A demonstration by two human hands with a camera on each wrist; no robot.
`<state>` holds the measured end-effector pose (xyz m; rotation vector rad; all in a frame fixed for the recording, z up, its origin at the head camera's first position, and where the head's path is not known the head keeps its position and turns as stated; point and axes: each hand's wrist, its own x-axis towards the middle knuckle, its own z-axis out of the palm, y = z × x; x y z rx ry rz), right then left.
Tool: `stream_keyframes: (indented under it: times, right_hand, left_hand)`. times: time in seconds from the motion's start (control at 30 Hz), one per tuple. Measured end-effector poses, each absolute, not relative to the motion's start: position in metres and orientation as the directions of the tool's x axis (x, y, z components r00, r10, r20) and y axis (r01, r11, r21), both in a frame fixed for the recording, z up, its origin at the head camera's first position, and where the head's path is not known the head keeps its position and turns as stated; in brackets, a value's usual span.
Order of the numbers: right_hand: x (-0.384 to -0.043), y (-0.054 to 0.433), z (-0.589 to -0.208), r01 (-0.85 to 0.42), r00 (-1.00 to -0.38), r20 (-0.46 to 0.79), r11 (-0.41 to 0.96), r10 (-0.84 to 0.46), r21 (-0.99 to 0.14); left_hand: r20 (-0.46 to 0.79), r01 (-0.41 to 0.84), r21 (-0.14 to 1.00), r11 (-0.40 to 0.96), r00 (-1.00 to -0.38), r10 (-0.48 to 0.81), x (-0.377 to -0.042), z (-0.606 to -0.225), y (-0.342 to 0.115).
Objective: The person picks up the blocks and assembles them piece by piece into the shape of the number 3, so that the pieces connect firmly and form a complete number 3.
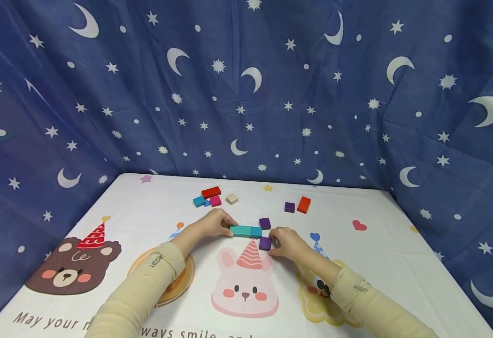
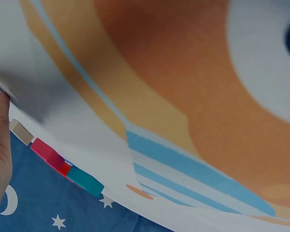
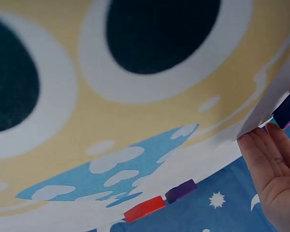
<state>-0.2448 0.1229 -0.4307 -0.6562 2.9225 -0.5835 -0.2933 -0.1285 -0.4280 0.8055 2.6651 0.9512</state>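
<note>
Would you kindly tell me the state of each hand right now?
Left hand: closed, pinching the teal block at its left end.
Right hand: closed, holding the nearest purple block.

Teal bar (image 1: 240, 231) and blue block (image 1: 256, 232) lying in line, far purple block (image 1: 265, 223) and near purple block (image 1: 265, 243) flanking.
Teal bar is lying flat, long, plain, running left-right on the white counter (image 1: 335, 230); left hand (image 1: 217, 222) is gripping its left end. Blue block, shorter, is sitting end to end at its right, forming one strip. Far purple block, small, squarish, is resting just beyond the blue end. Near purple block, similar, is lying on the near side; right hand (image 1: 288, 241) is pinching it. Purple-blue contact staying unclear.
</note>
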Motion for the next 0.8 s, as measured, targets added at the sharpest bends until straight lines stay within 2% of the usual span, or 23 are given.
stream_keyframes:
  times: [0.4,0.8]
  right_hand:
    - [-0.250,0.131,-0.431,-0.434,-0.884,0.019,0.806,-0.467,-0.404]
    - [-0.252,0.142,-0.428,-0.422,-0.867,-0.033,0.768,-0.497,-0.482]
  left_hand:
    - [-0.004,0.437,0.636,0.636,-0.822,0.569,-0.293,-0.425,-0.129]
    - [0.016,0.456,0.632,0.627,-0.816,0.578,-0.294,-0.426,-0.129]
